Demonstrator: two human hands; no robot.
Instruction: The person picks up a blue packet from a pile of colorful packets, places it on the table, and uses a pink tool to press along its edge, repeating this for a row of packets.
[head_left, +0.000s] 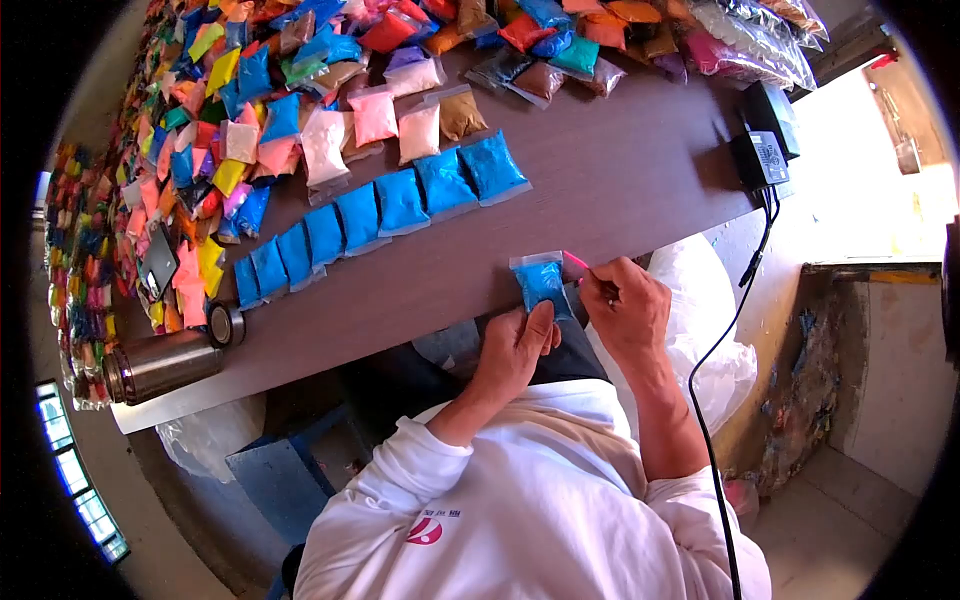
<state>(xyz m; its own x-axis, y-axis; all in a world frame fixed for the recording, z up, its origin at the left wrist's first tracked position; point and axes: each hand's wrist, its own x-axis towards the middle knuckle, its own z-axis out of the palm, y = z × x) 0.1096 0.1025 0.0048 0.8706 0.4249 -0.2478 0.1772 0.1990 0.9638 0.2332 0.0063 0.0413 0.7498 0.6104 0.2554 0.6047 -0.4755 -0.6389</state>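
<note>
A small clear zip bag filled with blue material point(541, 283) is pinched between the thumb and fingers of my left hand point(520, 348), just past the table's near edge. My right hand point(628, 302) has its fingers curled around a thin pink stick point(574, 260), whose tip points toward the bag's upper right corner. Farther up the table, a slanting row of several similar blue bags point(402, 203) lies flat, side by side.
A heap of colourful filled bags point(290, 60) covers the table's far left. A metal flask point(165, 366), its lid point(226, 323) and a phone point(158, 262) lie at left. Black power adapters point(762, 158) sit at right, a cable point(715, 350) trailing down. White plastic point(700, 330) hangs below.
</note>
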